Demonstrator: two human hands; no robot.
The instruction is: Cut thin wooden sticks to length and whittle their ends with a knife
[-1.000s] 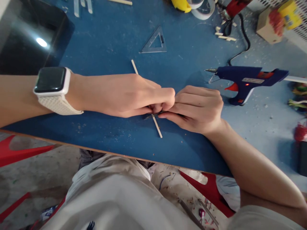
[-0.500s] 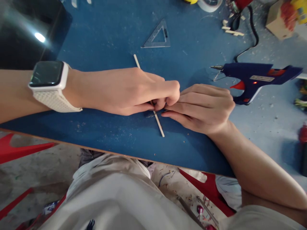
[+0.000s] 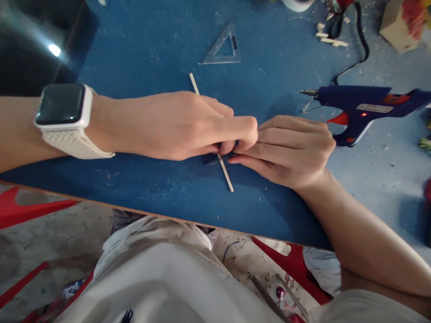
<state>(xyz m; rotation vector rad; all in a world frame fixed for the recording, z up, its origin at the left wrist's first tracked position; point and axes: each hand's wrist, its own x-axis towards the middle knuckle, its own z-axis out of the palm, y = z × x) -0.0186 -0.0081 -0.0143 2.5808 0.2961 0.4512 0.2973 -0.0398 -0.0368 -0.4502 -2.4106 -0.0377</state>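
Observation:
A thin pale wooden stick point(image 3: 226, 175) lies slantwise on the blue tabletop, its middle covered by my left hand point(image 3: 188, 125). That hand wears a watch and is closed on the stick, fingers curled and pressed down. Close against its fingertips is my right hand point(image 3: 292, 148), with fingers together and thumb pinched in. A thin dark sliver, perhaps a blade edge, shows between the right thumb and the stick; most of it is hidden, so its kind is unclear.
A blue glue gun point(image 3: 357, 107) with a lit red light lies right of my right hand, its cord point(image 3: 363, 45) running up. Beyond the stick is a clear set square point(image 3: 218, 51). Small stick offcuts point(image 3: 332, 41) lie at the upper right, and a dark glossy panel point(image 3: 30, 40) at the upper left.
Both hands have shifted very slightly right in view, as have the stick and glue gun, with the view itself moving a little. The grip looks the same.

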